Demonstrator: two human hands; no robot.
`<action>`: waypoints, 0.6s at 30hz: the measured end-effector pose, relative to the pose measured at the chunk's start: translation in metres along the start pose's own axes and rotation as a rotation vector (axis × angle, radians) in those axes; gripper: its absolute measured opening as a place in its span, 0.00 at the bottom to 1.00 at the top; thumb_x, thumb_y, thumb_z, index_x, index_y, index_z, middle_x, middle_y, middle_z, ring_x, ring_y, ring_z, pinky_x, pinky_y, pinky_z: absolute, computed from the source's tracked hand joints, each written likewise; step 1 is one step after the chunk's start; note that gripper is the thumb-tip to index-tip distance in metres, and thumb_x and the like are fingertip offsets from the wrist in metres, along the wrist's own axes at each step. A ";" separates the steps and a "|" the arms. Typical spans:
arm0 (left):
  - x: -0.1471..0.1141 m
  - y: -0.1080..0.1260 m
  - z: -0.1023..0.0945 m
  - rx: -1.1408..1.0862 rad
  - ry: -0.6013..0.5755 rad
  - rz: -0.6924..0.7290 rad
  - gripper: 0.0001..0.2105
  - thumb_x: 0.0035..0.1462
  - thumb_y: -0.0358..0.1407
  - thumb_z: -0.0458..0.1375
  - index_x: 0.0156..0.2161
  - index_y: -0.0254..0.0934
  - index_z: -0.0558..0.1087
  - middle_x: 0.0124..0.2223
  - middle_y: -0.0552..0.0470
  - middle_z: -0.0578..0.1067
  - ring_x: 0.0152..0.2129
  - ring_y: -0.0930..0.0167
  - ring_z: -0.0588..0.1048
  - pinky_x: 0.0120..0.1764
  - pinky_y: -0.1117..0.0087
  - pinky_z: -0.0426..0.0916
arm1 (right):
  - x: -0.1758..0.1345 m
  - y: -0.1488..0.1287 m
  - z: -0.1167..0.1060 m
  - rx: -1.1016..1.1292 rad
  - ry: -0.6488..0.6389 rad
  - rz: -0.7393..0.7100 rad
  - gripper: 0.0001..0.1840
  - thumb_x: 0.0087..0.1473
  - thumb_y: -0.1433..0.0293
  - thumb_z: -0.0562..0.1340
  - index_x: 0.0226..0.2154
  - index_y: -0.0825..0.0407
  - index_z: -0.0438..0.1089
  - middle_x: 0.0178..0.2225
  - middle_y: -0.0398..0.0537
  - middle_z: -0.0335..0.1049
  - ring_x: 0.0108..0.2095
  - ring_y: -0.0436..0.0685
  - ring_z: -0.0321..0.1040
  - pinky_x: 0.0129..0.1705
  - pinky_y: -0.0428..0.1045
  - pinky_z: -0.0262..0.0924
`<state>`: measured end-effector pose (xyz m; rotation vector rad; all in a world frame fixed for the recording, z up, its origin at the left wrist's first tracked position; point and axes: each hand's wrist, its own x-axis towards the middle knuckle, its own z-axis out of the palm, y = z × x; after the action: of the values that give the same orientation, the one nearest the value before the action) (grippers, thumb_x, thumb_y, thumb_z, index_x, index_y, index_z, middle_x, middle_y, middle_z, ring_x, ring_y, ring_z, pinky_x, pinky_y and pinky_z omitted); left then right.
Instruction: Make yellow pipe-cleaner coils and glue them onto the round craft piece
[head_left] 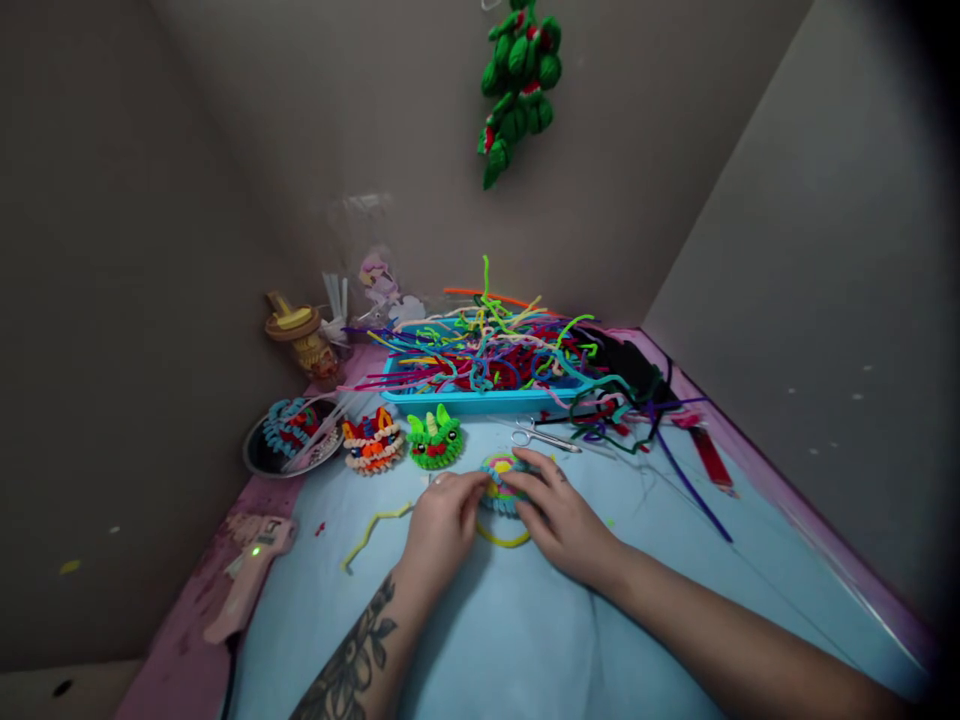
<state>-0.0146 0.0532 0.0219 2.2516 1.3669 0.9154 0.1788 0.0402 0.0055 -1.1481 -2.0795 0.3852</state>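
A small craft piece made of pipe cleaners (501, 503), light blue with a yellow and pink middle, is between my two hands above the blue table cover. My left hand (445, 518) pinches its left side, thumb and forefinger close together. From the right, my right hand (564, 520) grips it with bent fingers, partly covering it. Below it shows a curved yellow pipe cleaner (506, 541). Another bent yellow pipe cleaner (373, 525) lies left of my left hand. Just beyond the piece sit a green dragon-like head (435, 440) and an orange one (373, 443).
A blue tray (480, 404) heaped with colourful pipe cleaners stands at the back. Scissors (546, 437) lie before it. At left are a metal bowl (255, 462) with craft pieces and a pink glue gun (247, 590) with a lit green light. Loose pipe cleaners (694, 490) lie at right.
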 end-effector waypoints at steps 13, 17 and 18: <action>-0.002 0.006 -0.001 -0.241 0.026 -0.277 0.07 0.59 0.33 0.50 0.44 0.39 0.64 0.37 0.50 0.80 0.32 0.70 0.78 0.32 0.71 0.68 | 0.002 -0.003 0.000 -0.063 -0.020 -0.038 0.20 0.54 0.78 0.55 0.46 0.46 0.71 0.58 0.57 0.52 0.58 0.66 0.52 0.56 0.64 0.57; -0.003 0.004 -0.002 -0.244 0.032 -0.362 0.07 0.60 0.35 0.50 0.43 0.39 0.63 0.36 0.50 0.80 0.32 0.69 0.78 0.30 0.71 0.67 | 0.002 -0.002 0.000 -0.062 -0.036 -0.038 0.19 0.54 0.78 0.55 0.46 0.47 0.71 0.58 0.57 0.51 0.58 0.65 0.52 0.56 0.64 0.56; -0.004 0.004 -0.002 -0.240 0.011 -0.367 0.07 0.60 0.36 0.50 0.43 0.40 0.63 0.36 0.50 0.80 0.33 0.69 0.78 0.31 0.71 0.66 | 0.002 -0.002 0.000 -0.062 -0.037 -0.037 0.20 0.54 0.79 0.55 0.46 0.48 0.71 0.58 0.57 0.51 0.58 0.65 0.52 0.57 0.64 0.56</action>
<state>-0.0146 0.0479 0.0245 1.7470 1.5178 0.9063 0.1765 0.0406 0.0076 -1.1446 -2.1548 0.3290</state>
